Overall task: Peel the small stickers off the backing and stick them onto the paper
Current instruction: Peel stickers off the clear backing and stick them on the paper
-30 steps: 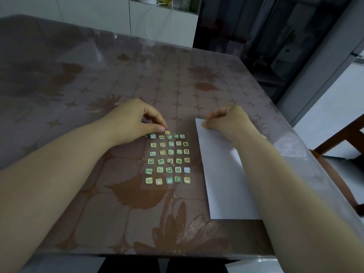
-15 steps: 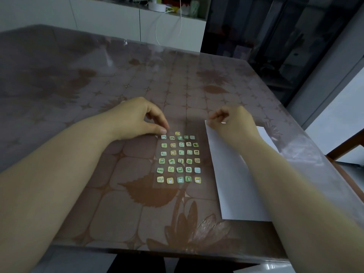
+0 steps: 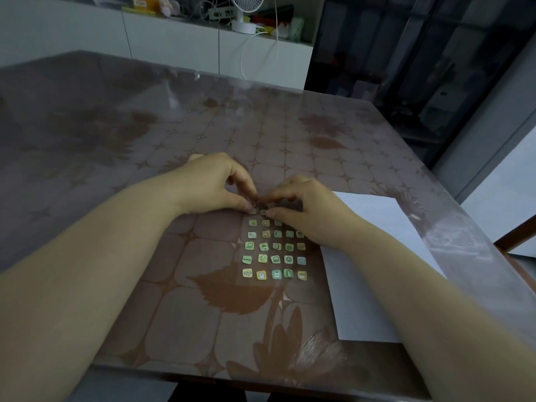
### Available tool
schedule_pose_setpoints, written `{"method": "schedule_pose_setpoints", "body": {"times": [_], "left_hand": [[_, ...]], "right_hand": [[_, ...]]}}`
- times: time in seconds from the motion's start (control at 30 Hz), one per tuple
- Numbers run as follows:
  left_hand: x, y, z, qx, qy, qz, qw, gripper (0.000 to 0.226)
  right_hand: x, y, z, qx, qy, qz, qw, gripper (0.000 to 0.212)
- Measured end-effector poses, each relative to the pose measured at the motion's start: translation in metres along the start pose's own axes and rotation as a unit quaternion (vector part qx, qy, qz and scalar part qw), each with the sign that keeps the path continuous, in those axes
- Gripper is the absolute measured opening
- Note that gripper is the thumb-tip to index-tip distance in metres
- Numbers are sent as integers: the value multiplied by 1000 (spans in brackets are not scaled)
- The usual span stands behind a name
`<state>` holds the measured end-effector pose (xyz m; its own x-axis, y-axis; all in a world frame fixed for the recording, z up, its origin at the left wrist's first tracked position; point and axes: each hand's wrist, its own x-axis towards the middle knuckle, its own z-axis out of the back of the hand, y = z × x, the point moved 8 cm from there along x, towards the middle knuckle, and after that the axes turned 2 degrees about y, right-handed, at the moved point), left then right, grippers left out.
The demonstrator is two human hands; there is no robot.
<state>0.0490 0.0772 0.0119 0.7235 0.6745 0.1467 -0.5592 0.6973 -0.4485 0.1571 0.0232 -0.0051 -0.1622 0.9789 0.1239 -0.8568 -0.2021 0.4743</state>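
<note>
Both hands are bunched over the far end of the sticker sheet (image 3: 274,252), which lies flat on the table (image 3: 116,169) a little right of the middle and closer to the near edge than the far one. The left hand (image 3: 214,184) has its thumb and forefinger bent, tips down on the sheet's far left corner. The right hand (image 3: 307,210) comes in from the other side with thumb and forefinger curled almost to meet them. The fingertips crowd so close over the top row that I cannot tell whether either hand has a sticker pinched or is only pressing down. That same huddle hides the top row, and the right wrist covers the right ends of the next rows. Below them the small green and yellow stickers (image 3: 262,275) sit in neat rows on their clear backing. The white paper (image 3: 385,227) lies just beside the sheet, toward the table's right edge, and the right forearm crosses over its left side. The table wears a brown flower-patterned cloth under shiny clear plastic. Beyond its far edge runs a white cabinet (image 3: 174,44) with a small white fan (image 3: 246,7) and clutter on top, and a white cable (image 3: 242,62) hanging down its front. Dark glass doors (image 3: 420,68) stand to the right of it.
</note>
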Motion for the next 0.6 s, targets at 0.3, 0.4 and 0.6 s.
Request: {"method": "schedule_pose_setpoints", "body": {"times": [0.3, 0.4, 0.6], "left_hand": [[5, 5, -11, -6, 22, -7, 1000, 19], [8, 6, -11, -23, 15, -13, 1000, 20], [8, -2, -1, -197, -41, -18, 979, 16]], "right_hand": [[1, -1, 2, 10, -14, 5, 1000, 24], [0, -1, 7, 34, -33, -1, 999, 23], [-2, -3, 23, 149, -132, -31, 979, 7]]}}
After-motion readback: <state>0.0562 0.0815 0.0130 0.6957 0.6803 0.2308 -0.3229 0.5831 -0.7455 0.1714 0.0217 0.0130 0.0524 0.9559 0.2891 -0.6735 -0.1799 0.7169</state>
